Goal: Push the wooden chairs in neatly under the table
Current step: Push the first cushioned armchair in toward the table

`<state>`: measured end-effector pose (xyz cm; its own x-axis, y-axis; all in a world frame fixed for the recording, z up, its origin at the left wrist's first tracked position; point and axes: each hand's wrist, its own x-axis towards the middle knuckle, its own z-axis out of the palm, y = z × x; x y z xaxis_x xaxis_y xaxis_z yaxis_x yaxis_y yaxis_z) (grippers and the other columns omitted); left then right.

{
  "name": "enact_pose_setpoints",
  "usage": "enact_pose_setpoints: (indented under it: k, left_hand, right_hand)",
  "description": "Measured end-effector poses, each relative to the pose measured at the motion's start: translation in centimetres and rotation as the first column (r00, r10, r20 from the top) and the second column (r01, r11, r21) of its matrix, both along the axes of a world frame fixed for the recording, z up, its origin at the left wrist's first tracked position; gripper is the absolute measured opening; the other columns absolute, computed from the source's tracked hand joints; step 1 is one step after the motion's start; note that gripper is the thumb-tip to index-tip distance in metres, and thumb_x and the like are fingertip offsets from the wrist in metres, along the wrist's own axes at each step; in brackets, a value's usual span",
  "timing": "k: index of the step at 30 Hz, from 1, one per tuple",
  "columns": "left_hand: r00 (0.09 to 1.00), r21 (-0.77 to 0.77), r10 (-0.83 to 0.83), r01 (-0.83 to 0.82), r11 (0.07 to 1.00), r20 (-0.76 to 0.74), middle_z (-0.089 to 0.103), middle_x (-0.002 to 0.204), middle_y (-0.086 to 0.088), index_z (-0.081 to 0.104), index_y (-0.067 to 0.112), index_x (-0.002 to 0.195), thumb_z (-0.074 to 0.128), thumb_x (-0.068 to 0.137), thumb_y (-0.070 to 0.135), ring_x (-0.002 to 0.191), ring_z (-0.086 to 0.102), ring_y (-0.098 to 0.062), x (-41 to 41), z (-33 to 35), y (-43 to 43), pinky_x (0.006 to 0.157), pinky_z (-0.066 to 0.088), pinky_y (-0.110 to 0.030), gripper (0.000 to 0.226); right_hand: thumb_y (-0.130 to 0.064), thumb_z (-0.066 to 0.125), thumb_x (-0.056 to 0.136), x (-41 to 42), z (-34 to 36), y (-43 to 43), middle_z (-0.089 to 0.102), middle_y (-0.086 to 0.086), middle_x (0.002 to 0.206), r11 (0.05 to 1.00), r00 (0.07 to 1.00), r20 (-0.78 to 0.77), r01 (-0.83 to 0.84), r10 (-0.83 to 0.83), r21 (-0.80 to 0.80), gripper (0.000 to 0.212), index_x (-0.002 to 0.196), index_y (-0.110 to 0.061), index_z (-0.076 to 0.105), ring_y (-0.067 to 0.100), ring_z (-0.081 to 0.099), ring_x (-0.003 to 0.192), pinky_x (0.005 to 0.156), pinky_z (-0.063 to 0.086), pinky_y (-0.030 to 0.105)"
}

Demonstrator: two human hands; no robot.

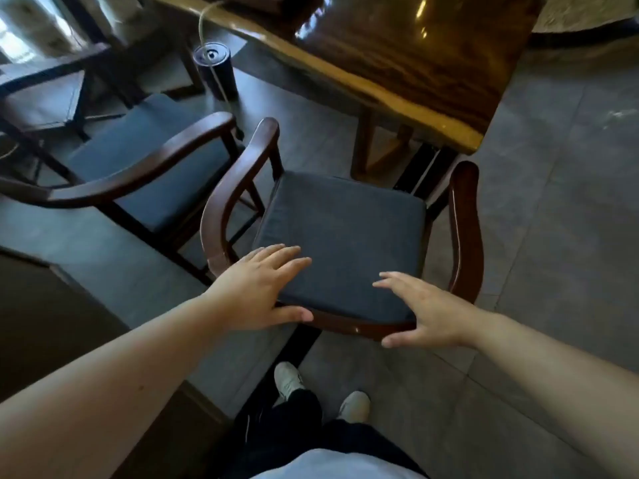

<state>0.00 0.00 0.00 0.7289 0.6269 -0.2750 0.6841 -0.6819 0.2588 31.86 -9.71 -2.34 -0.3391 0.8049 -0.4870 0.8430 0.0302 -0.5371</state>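
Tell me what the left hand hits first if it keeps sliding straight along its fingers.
The left hand lies on the near chair's dark seat cushion, fingers aimed forward and right. Straight on, it crosses bare cushion only; past the far edge, probably the table leg, though depth is unclear.

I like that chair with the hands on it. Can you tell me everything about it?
The chair has a dark glossy wooden frame, curved armrests and a dark blue-grey cushion. It stands upright on grey floor tiles, facing the wooden table, not yet under it. The left hand and right hand are at its near edge.
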Motion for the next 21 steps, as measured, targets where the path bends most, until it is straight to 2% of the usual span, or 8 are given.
enact_pose_setpoints:
  k: [2,4,6,8,11,13,16,21]
  left_hand:
    - [0.999,0.019,-0.044,0.044,0.999,-0.015,0.026,0.158,-0.003,0.021,0.029,0.149,0.03,0.067,0.094,0.145,0.016,-0.022,0.1,-0.5,-0.6,0.116,0.009,-0.039,0.105]
    - [0.998,0.01,-0.06,0.06,0.998,-0.028,0.026,0.158,-0.004,0.021,0.028,0.149,0.036,0.064,0.094,0.145,0.015,-0.021,0.2,-1.4,-1.2,0.118,0.008,-0.042,0.109]
    - [0.994,0.0,-0.091,0.091,0.996,-0.058,0.026,0.157,-0.005,0.022,0.026,0.149,0.046,0.066,0.088,0.145,0.017,-0.023,0.3,-2.1,-1.6,0.119,0.012,-0.043,0.106]
    - [0.99,0.007,-0.104,0.105,0.994,-0.092,0.029,0.155,-0.005,0.027,0.025,0.147,0.06,0.075,0.069,0.142,0.024,-0.024,0.4,-2.6,-1.7,0.117,0.021,-0.041,0.091]
    - [0.971,0.009,-0.139,0.144,0.99,-0.196,0.053,0.136,-0.001,0.045,0.026,0.132,0.06,0.087,0.046,0.121,0.052,-0.026,0.9,-2.5,-0.9,0.095,0.048,-0.042,0.052]
    - [0.927,0.012,-0.232,0.246,0.969,-0.294,0.065,0.109,0.001,0.051,0.023,0.115,0.053,0.091,0.046,0.098,0.063,-0.026,1.3,-2.2,-0.3,0.077,0.051,-0.038,0.033]
    - [0.891,-0.048,-0.315,0.318,0.947,-0.327,0.066,0.103,-0.001,0.049,0.021,0.113,0.05,0.092,0.045,0.092,0.063,-0.028,1.2,-2.0,0.5,0.074,0.049,-0.037,0.032]
    - [0.871,-0.081,-0.356,0.35,0.933,-0.338,0.066,0.104,-0.003,0.049,0.019,0.115,0.049,0.093,0.039,0.091,0.063,-0.028,-0.5,-1.1,2.2,0.075,0.049,-0.038,0.029]
  right_hand:
    - [-0.071,0.072,0.067,-0.1,-0.9,-0.5,0.02,-0.007,0.162,0.996,0.994,0.054,-0.093,0.092,0.003,0.104,0.15,-0.039,0.019,0.012,0.017,0.147,0.114,0.016,0.027]
    - [-0.044,0.08,0.075,-0.2,-2.2,-1.2,0.026,-0.003,0.16,0.992,0.982,0.142,-0.127,0.128,-0.019,0.098,0.152,-0.033,0.02,0.015,0.023,0.145,0.112,0.017,0.025]
    - [-0.019,0.077,0.079,-0.3,-2.9,-1.6,0.036,-0.003,0.156,0.997,0.985,0.165,-0.028,0.039,-0.066,0.092,0.151,-0.034,0.022,0.016,0.037,0.139,0.106,0.03,0.022]
    - [-0.009,0.072,0.082,-0.5,-3.2,-1.6,0.048,-0.004,0.147,0.994,0.984,0.176,0.031,-0.012,-0.108,0.087,0.148,-0.038,0.025,0.017,0.052,0.125,0.096,0.048,0.025]
    - [-0.006,0.069,0.084,-0.5,-3.8,-1.9,0.06,-0.007,0.134,0.993,0.984,0.174,0.047,-0.028,-0.105,0.079,0.146,-0.039,0.034,0.014,0.059,0.115,0.092,0.053,0.028]
    - [-0.006,0.068,0.084,-0.2,-4.0,-2.2,0.062,-0.008,0.133,0.996,0.985,0.163,0.067,-0.057,-0.059,0.07,0.142,-0.037,0.045,0.013,0.057,0.12,0.099,0.048,0.029]
    - [-0.008,0.07,0.084,-0.5,-4.2,-2.4,0.063,-0.011,0.132,0.994,0.986,0.131,0.103,-0.099,-0.025,0.063,0.137,-0.037,0.052,0.011,0.056,0.121,0.103,0.046,0.031]
    - [-0.012,0.066,0.081,-2.8,-3.9,-1.8,0.065,-0.012,0.128,0.992,0.983,0.136,0.126,-0.124,-0.001,0.061,0.133,-0.042,0.054,0.012,0.059,0.116,0.097,0.048,0.03]
